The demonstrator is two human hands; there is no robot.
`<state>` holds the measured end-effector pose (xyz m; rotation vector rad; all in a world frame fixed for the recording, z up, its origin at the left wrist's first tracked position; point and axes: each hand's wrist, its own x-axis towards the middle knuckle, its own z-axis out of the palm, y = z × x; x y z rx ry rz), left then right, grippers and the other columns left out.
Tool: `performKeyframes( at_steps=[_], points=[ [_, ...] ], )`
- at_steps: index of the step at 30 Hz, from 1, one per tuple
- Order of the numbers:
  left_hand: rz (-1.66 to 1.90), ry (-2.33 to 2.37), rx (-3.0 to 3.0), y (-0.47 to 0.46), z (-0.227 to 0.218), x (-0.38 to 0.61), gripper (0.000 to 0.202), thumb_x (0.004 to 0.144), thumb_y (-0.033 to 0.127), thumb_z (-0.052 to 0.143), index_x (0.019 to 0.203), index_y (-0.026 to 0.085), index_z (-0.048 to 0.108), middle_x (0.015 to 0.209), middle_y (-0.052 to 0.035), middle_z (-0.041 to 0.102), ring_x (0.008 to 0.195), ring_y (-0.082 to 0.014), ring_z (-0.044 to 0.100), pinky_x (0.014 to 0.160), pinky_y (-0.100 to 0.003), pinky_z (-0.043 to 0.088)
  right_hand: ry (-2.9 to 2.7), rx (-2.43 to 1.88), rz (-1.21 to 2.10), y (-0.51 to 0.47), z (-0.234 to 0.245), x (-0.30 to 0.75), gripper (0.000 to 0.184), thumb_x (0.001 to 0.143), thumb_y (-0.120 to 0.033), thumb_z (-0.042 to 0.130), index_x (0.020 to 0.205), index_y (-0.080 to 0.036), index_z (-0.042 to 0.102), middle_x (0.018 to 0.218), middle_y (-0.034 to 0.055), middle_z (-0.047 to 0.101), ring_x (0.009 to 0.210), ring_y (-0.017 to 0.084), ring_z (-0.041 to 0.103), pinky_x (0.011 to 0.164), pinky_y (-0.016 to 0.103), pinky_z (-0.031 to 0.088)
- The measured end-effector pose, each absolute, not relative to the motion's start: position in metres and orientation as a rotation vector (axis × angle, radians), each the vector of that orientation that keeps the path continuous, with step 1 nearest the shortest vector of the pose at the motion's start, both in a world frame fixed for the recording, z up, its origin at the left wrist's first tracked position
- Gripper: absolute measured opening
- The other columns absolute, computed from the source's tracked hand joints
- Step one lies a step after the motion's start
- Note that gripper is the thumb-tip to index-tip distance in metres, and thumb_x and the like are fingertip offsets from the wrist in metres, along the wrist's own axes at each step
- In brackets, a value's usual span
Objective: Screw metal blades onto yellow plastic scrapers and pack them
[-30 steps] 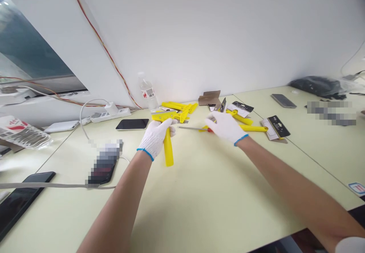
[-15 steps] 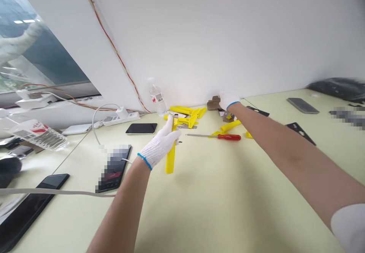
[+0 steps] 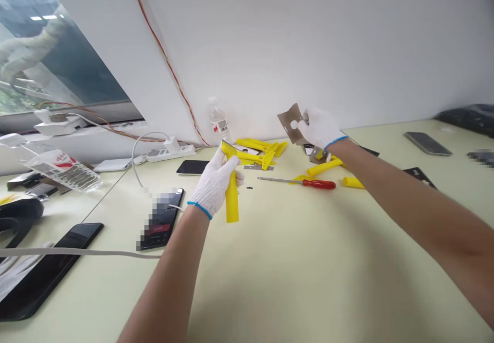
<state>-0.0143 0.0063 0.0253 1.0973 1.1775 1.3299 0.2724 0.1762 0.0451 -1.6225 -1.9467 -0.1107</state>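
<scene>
In a white knitted glove, my left hand (image 3: 214,183) is closed around a yellow scraper (image 3: 232,204), its handle pointing down toward me and its head up. My right hand (image 3: 322,129), gloved the same way, pinches a creased piece of brown paper (image 3: 290,121) above the table near the wall. Beyond the left hand lie several more yellow scrapers (image 3: 268,153), with flat metal blades (image 3: 262,167) beside them. Between the hands rests a screwdriver (image 3: 318,184) with a red handle. Under my right wrist are another yellow handle (image 3: 324,168) and some metal plates, partly hidden.
A water bottle (image 3: 219,121) stands against the wall; another bottle (image 3: 64,168) lies at the left. Phones (image 3: 160,224), a power strip (image 3: 172,152) and cables occupy the left side. Black cards (image 3: 420,176) and a grey phone (image 3: 427,143) lie at the right.
My right hand has lifted the brown paper off the table, up against the wall. The scraper in my left hand has turned so its head points up. The view has shifted slightly left.
</scene>
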Motion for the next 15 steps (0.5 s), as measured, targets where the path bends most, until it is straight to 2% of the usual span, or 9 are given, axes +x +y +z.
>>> performKeyframes(
  at_steps=[2,4,7,11,13,15],
  points=[
    [1.377,1.097,1.003,0.006,0.026,-0.010,0.075,0.091,0.030,0.071,0.162,0.033,0.046,0.093,-0.0002,0.059,0.059,-0.0074,0.053,0.057,-0.023,0.051,-1.945,-1.600,0.027,0.132,0.041,0.270,0.013,0.094,-0.032,0.058,0.092,-0.021,0.051,0.078,0.0064,0.061,0.068,0.021,0.052,0.068,0.034,0.038],
    [1.456,0.995,0.876,0.007,0.026,-0.004,0.078,0.095,0.032,0.068,0.167,0.034,0.039,0.091,-0.0001,0.059,0.060,-0.0080,0.052,0.059,-0.023,0.051,-1.967,-1.543,0.174,0.087,0.029,0.266,0.015,0.096,-0.030,0.053,0.087,-0.023,0.043,0.076,0.0025,0.058,0.065,0.018,0.049,0.065,0.032,0.034],
    [1.601,0.939,0.771,0.008,0.023,0.007,0.071,0.096,0.032,0.065,0.164,0.031,0.046,0.107,-0.0051,0.065,0.068,-0.0091,0.055,0.066,-0.024,0.055,-1.974,-1.556,0.215,0.034,0.005,0.255,0.019,0.094,-0.027,0.052,0.085,-0.024,0.036,0.070,-0.0009,0.051,0.060,0.016,0.043,0.061,0.031,0.028],
    [1.797,0.913,0.856,0.010,0.017,0.024,0.077,0.087,0.016,0.071,0.159,0.033,0.052,0.130,-0.0067,0.065,0.074,-0.0068,0.056,0.072,-0.020,0.055,-2.022,-1.638,0.245,0.003,-0.011,0.235,0.023,0.091,-0.017,0.052,0.081,-0.024,0.032,0.064,-0.0034,0.042,0.057,0.014,0.037,0.060,0.032,0.023],
    [1.871,0.931,0.887,0.010,0.014,0.030,0.085,0.086,0.015,0.073,0.163,0.038,0.045,0.133,-0.0060,0.064,0.078,-0.0072,0.059,0.075,-0.020,0.056,-2.011,-1.633,0.344,-0.002,-0.012,0.226,0.025,0.090,-0.018,0.054,0.081,-0.024,0.031,0.064,-0.0042,0.041,0.057,0.014,0.037,0.059,0.031,0.023],
    [1.883,0.938,0.897,0.010,0.014,0.032,0.098,0.085,0.014,0.075,0.167,0.043,0.032,0.135,-0.0051,0.063,0.083,-0.0081,0.063,0.082,-0.022,0.058,-1.985,-1.620,0.471,-0.005,-0.013,0.220,0.026,0.090,-0.020,0.055,0.081,-0.025,0.031,0.063,-0.0046,0.041,0.057,0.015,0.038,0.058,0.031,0.024]
  ],
)
